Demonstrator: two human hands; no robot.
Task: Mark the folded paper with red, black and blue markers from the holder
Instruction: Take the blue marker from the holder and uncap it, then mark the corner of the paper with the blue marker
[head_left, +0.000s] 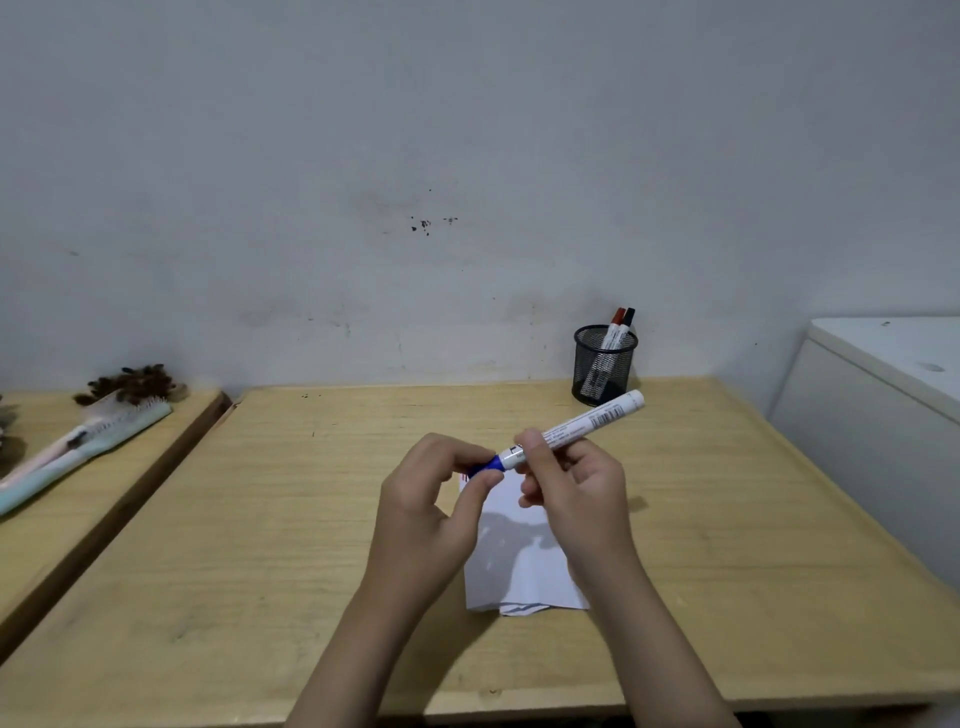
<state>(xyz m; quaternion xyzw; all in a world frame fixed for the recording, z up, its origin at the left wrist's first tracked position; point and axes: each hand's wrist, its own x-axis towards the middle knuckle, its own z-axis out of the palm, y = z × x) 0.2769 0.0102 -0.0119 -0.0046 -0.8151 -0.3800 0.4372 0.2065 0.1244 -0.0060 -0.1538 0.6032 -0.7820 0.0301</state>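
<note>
A white marker with a blue cap (576, 427) is held above the table, its barrel pointing up and to the right. My right hand (571, 493) grips the barrel near the cap end. My left hand (431, 514) pinches the blue cap (485, 466) between thumb and fingers. Under both hands lies the folded white paper (519, 566), with a red mark just showing by the cap and a blue mark at its near edge. A black mesh holder (604, 369) stands at the back of the table, with a red-capped marker (614, 326) and a black-capped marker (625, 326) in it.
The wooden table (260, 545) meets a grey wall. To the left a second wooden surface (78, 493) carries hairbrushes (83, 441) and a dark fluffy object (130, 384). A white cabinet (883, 395) stands at the right edge.
</note>
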